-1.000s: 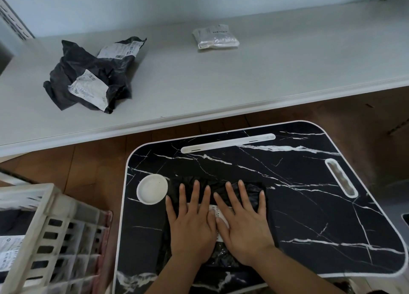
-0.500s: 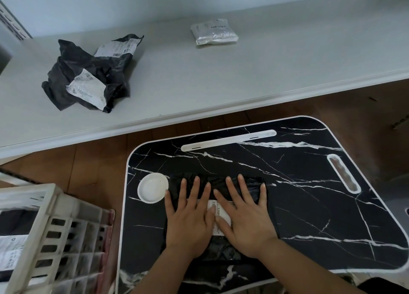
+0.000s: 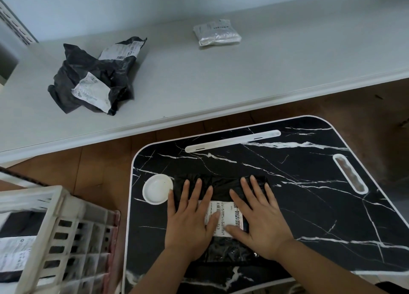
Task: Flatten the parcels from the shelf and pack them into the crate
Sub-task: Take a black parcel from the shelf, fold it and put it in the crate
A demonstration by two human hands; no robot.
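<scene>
Both hands have slid apart: left hand [image 3: 190,218] and right hand [image 3: 260,216] press flat, fingers spread, on the black parcel [image 3: 221,184] on the desk [image 3: 309,205], uncovering its label [image 3: 225,214]. Flattening looks nearly done; the crate [image 3: 55,238] waits nearby.

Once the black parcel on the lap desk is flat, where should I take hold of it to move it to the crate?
Probably the left long edge of the flat black plastic parcel, coming from the left, the white slatted crate side. The parcel lies flat under both open hands, left hand and right hand, so only its edges offer a grip. Pinch near the middle, thumb on top, clear of the white round dish.
</scene>
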